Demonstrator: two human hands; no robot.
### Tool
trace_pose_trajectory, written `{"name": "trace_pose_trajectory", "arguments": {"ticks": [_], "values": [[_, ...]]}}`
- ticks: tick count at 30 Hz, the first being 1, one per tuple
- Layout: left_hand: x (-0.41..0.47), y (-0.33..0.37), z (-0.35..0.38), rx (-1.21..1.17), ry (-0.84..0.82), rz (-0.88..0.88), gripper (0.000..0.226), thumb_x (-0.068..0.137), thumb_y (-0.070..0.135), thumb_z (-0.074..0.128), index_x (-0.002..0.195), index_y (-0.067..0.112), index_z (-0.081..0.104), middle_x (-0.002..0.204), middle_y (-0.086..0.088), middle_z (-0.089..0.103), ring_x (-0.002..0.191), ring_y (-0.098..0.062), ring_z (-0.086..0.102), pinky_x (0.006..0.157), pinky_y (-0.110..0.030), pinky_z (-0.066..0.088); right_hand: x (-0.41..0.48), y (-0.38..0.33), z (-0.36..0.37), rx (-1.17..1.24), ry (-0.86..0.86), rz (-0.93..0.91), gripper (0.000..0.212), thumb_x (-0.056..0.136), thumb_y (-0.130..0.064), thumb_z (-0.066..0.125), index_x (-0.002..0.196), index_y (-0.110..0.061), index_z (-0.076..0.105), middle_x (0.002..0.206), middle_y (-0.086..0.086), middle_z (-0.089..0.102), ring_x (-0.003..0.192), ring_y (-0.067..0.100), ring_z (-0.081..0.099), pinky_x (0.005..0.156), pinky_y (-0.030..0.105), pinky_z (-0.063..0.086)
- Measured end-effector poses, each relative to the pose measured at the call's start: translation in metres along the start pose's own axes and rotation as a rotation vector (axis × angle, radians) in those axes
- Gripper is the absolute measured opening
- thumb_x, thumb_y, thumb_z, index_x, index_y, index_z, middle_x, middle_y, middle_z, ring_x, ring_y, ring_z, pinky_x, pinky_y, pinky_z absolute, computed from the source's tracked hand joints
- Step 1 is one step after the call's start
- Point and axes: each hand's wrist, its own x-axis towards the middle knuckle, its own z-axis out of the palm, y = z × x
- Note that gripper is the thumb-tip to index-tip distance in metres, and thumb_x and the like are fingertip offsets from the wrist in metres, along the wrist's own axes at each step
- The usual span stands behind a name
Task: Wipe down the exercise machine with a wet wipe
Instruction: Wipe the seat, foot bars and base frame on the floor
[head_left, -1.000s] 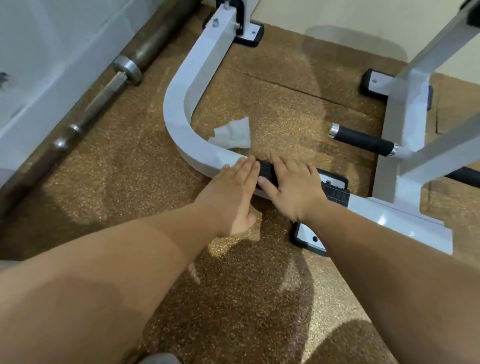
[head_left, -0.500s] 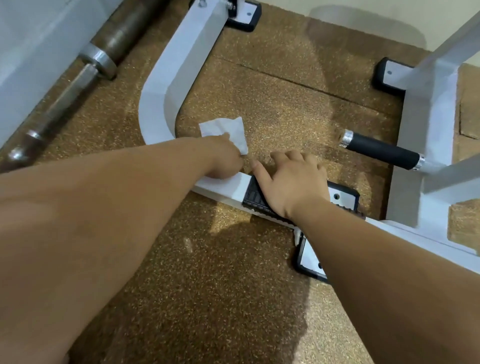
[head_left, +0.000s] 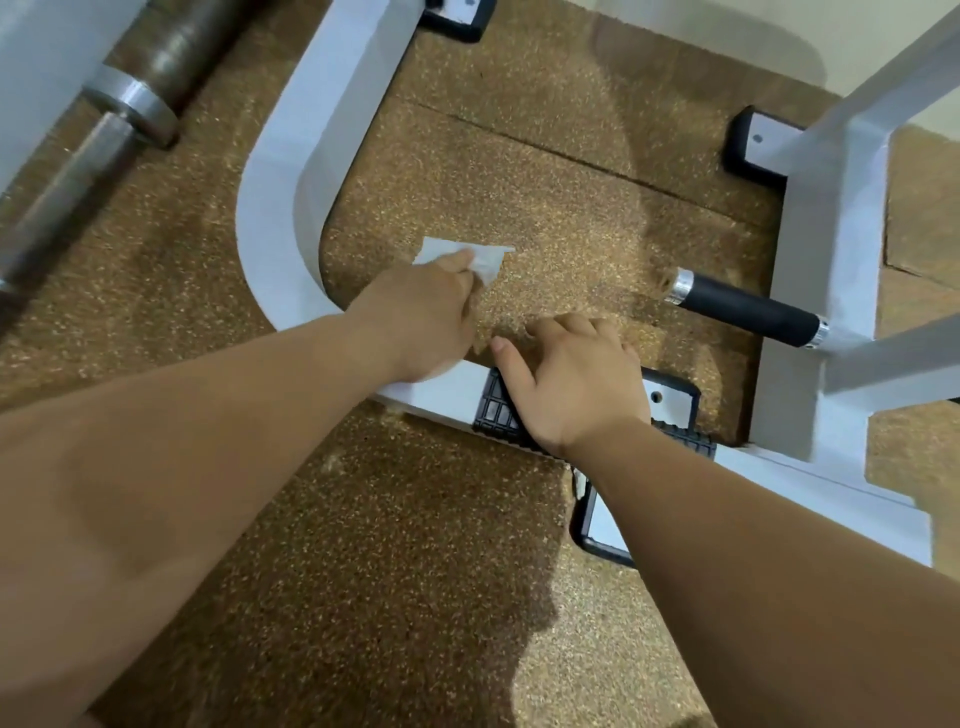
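1. Presently, the wet wipe (head_left: 467, 255) lies on the cork-coloured floor (head_left: 415, 571), inside the bend of the white curved base tube (head_left: 270, 208) of the exercise machine (head_left: 831, 234).
2. The left hand (head_left: 421, 322) reaches across that tube; its fingertips (head_left: 462, 260) are pinched closed on the near edge of the wipe, which looks partly lifted.
3. The right hand (head_left: 566, 374) lies flat, fingers spread, on the black ribbed pad (head_left: 498, 410) on the tube, holding nothing.
4. Progress, as judged: the wipe is only now being gathered. No stroke is in contact with the frame, and I cannot tell which surfaces are already clean. The tube, the upright post and the black foam handle (head_left: 748, 309) would all appear to remain.
5. Room to move: open floor lies inside the tube's bend. The handle juts out toward the wipe from the post, well right of it.
6. Beyond the tube's outer edge, a steel barbell (head_left: 130, 109) lies along the wall, narrowing that side.
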Motion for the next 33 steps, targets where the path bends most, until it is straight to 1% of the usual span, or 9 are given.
{"name": "trace_pose_trajectory", "arguments": {"ticks": [7,10,13,18,22,24,27,30,33], "values": [[-0.069,-0.001,0.009,0.083,0.412,0.213,0.05,0.095,0.029,0.037,0.112,-0.001,0.073,0.131,-0.018,0.066,0.12,-0.037,0.063,0.114,-0.048,0.036,-0.001,0.0,0.0,0.003,0.0,0.0,0.07,0.1,-0.068,0.022,0.128,-0.02,0.063,0.129,0.009,0.06,0.125,0.034,0.047,0.1,0.048,0.04],[-0.104,0.007,0.024,0.196,0.337,0.301,0.045,0.093,0.027,0.042,0.116,0.002,0.072,0.133,-0.016,0.066,0.126,-0.031,0.06,0.114,-0.045,0.038,-0.002,0.0,0.001,0.014,0.021,-0.018,0.063,0.102,-0.063,0.025,0.122,-0.018,0.065,0.122,0.01,0.062,0.118,0.034,0.05,0.095,0.045,0.042],[-0.125,0.016,0.038,0.074,0.106,0.202,0.042,0.102,0.028,0.046,0.139,0.009,0.053,0.158,-0.012,0.041,0.149,-0.026,0.034,0.124,-0.039,0.02,-0.005,-0.001,0.0,0.044,0.029,-0.031,0.06,0.104,-0.058,0.024,0.12,-0.017,0.065,0.119,0.012,0.062,0.116,0.035,0.051,0.095,0.046,0.045],[-0.113,0.027,0.042,-0.144,0.305,0.086,0.056,0.096,0.029,0.043,0.146,0.004,0.044,0.121,-0.014,0.062,0.109,-0.032,0.056,0.094,-0.051,0.05,-0.006,0.001,-0.001,0.072,0.035,-0.029,0.057,0.105,-0.054,0.024,0.122,-0.017,0.065,0.121,0.012,0.062,0.118,0.036,0.05,0.097,0.048,0.045],[-0.105,0.03,0.04,0.031,0.316,0.133,0.053,0.09,0.042,0.045,0.12,0.005,0.068,0.125,-0.015,0.06,0.115,-0.037,0.053,0.095,-0.053,0.049,-0.007,0.002,-0.001,0.072,0.061,-0.032,0.055,0.105,-0.052,0.027,0.121,-0.017,0.066,0.12,0.011,0.064,0.116,0.035,0.051,0.096,0.046,0.044],[-0.107,0.032,0.049,0.087,0.286,0.173,0.062,0.089,0.052,0.048,0.129,0.007,0.062,0.152,-0.018,0.044,0.144,-0.038,0.034,0.119,-0.054,0.03,-0.006,0.002,-0.001,0.063,0.066,-0.034,0.054,0.105,-0.051,0.027,0.12,-0.016,0.066,0.119,0.011,0.064,0.115,0.035,0.051,0.096,0.046,0.043],[-0.111,0.023,0.067,0.083,0.194,0.176,0.089,0.094,0.069,0.031,0.158,0.008,0.024,0.17,-0.012,-0.005,0.157,-0.028,-0.011,0.127,-0.045,-0.002,-0.006,0.0,0.0,0.053,0.064,-0.041,0.054,0.105,-0.051,0.027,0.117,-0.016,0.066,0.117,0.011,0.064,0.114,0.035,0.051,0.096,0.047,0.044],[-0.11,0.01,0.068,0.181,0.138,0.115,0.103,0.091,0.081,0.016,0.159,0.011,-0.019,0.164,-0.008,-0.031,0.151,-0.023,-0.031,0.127,-0.045,-0.006,-0.005,0.0,0.0,0.055,0.069,-0.045,0.054,0.104,-0.053,0.027,0.117,-0.017,0.066,0.115,0.011,0.065,0.113,0.035,0.052,0.093,0.046,0.045],[-0.104,-0.004,0.059,0.171,0.104,-0.02,0.109,0.086,0.086,0.008,0.154,0.01,-0.03,0.16,-0.011,-0.04,0.148,-0.027,-0.037,0.126,-0.048,-0.007,-0.005,-0.001,-0.001,0.054,0.058,-0.05,0.054,0.105,-0.052,0.028,0.117,-0.016,0.066,0.115,0.01,0.064,0.112,0.034,0.052,0.091,0.045,0.045]]}}
